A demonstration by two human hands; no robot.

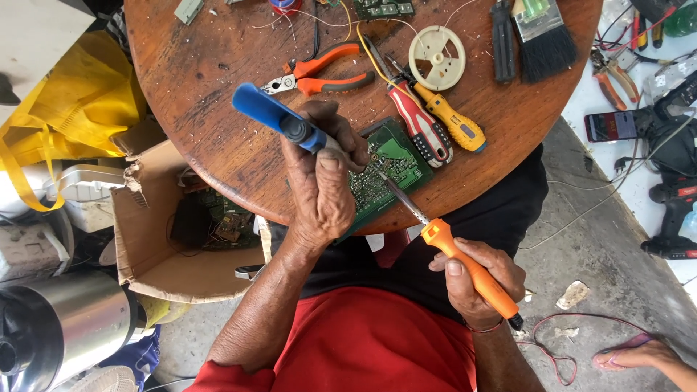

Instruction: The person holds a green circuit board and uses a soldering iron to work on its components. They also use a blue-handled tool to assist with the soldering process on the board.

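Centre frame, on round wooden table (218,87): left hand (319,185) fingers clamped on blue desoldering pump (279,120), right hand (479,279) fingers wrapped around orange soldering iron (465,265), tip on green circuit board (385,170).

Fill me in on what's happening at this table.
A person works on a green circuit board lying at the edge of a round wooden table. The right hand holds an orange soldering iron, its tip on the board. The left hand holds a blue desoldering pump over the same spot. Orange pliers and two screwdrivers lie nearby.
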